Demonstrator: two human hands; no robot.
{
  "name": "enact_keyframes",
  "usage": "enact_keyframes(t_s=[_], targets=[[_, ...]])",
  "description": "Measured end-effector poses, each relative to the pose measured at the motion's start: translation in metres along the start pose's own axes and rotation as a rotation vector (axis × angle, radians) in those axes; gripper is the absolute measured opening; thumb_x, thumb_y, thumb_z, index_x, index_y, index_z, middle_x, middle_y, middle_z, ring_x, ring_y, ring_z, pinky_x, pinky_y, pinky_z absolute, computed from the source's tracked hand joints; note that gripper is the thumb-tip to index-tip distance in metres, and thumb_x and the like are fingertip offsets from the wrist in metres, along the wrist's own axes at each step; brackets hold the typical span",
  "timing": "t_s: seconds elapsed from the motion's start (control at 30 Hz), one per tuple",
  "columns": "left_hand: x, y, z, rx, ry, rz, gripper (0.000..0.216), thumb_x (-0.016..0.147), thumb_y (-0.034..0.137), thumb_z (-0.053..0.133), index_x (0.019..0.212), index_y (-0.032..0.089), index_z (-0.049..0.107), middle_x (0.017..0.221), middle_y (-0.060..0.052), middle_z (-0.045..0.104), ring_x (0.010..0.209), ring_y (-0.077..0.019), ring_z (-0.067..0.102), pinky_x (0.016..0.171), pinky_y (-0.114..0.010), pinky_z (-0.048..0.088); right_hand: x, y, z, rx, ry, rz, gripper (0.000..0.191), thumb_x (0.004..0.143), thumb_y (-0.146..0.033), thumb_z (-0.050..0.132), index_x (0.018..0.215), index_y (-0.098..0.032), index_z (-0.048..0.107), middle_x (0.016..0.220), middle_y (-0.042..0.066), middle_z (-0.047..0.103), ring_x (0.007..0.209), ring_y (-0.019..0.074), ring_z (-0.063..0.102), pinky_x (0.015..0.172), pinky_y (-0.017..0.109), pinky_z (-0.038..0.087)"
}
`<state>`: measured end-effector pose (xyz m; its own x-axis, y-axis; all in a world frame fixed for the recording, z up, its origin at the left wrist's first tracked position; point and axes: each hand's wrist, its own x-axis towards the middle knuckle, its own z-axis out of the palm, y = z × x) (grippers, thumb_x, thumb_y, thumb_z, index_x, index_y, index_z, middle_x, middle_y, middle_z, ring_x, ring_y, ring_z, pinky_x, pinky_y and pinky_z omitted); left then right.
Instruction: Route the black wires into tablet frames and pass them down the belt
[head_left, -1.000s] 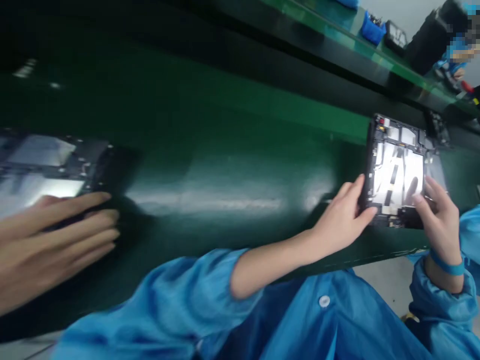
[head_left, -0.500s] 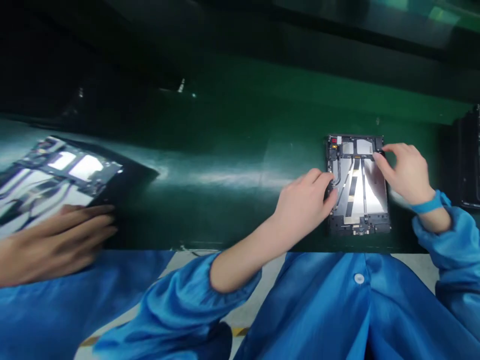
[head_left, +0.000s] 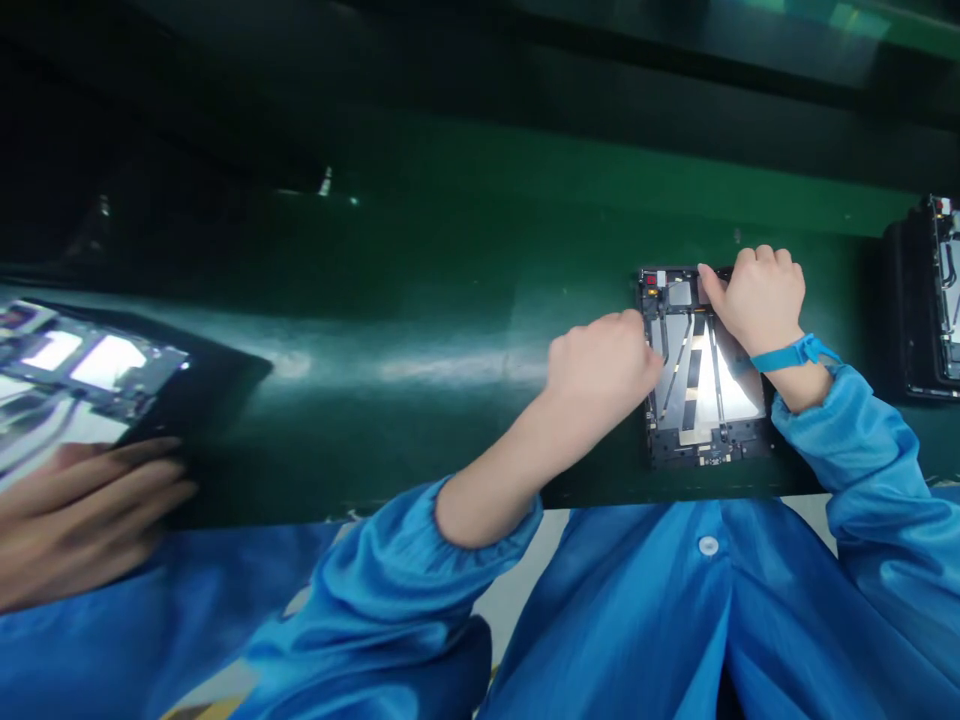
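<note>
An opened tablet is laid flat on the green tabletop near its front edge, inner parts facing up. The left hand is set on the tablet's left edge with fingers curled; whether its grip pinches the edge cannot be told. The right hand is held at the top edge, its grip pressed together into a fist, thumb down on the parts. A second tablet is seen far right. A co-worker's hand is laid by a third tablet far left.
</note>
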<state>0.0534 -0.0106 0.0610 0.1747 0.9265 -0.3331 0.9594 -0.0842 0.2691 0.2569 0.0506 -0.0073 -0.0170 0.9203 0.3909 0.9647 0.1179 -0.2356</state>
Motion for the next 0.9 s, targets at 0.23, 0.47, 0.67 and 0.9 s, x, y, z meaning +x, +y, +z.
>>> enact_keyframes(t_s=[0.23,0.47,0.67,0.9], targets=[[-0.012,-0.049,0.033,-0.125,0.017,-0.118,0.016,0.090,0.033,0.055,0.096,0.022,0.065,0.076,-0.009,0.071,0.074,-0.0309,0.069,0.066,-0.037,0.047,0.013,-0.006,0.006,0.097,-0.178,-0.065,0.038,0.101,-0.051,0.059,0.092,-0.016,0.069,0.104,0.021,0.069,0.116,0.0413,0.062,0.100,0.061,0.051],[0.026,-0.044,0.034,-0.642,0.175,0.042,0.012,0.089,0.027,0.059,0.097,0.020,0.063,0.083,-0.002,0.070,0.069,-0.0165,0.064,0.073,-0.031,0.050,0.009,-0.009,-0.008,0.020,-0.162,-0.006,0.037,0.101,-0.047,0.062,0.098,-0.012,0.074,0.105,0.023,0.070,0.115,0.0422,0.062,0.099,0.062,0.049],[0.055,-0.042,0.036,-0.994,0.040,0.007,0.008,0.084,0.014,0.063,0.085,0.020,0.058,0.063,0.005,0.060,0.045,-0.0096,0.053,0.046,-0.023,0.041,0.011,-0.031,-0.005,-0.118,-0.296,0.045,0.051,0.105,-0.051,0.052,0.098,-0.007,0.076,0.106,0.026,0.073,0.113,0.0418,0.063,0.099,0.057,0.047],[0.058,-0.047,0.037,-1.210,-0.040,0.037,0.016,0.079,0.005,0.064,0.083,0.019,0.058,0.059,0.006,0.058,0.042,-0.0078,0.054,0.041,-0.019,0.042,0.010,-0.034,-0.015,-0.141,-0.245,-0.018,0.046,0.107,-0.050,0.049,0.122,-0.011,0.069,0.124,0.024,0.071,0.120,0.0412,0.060,0.101,0.055,0.045]])
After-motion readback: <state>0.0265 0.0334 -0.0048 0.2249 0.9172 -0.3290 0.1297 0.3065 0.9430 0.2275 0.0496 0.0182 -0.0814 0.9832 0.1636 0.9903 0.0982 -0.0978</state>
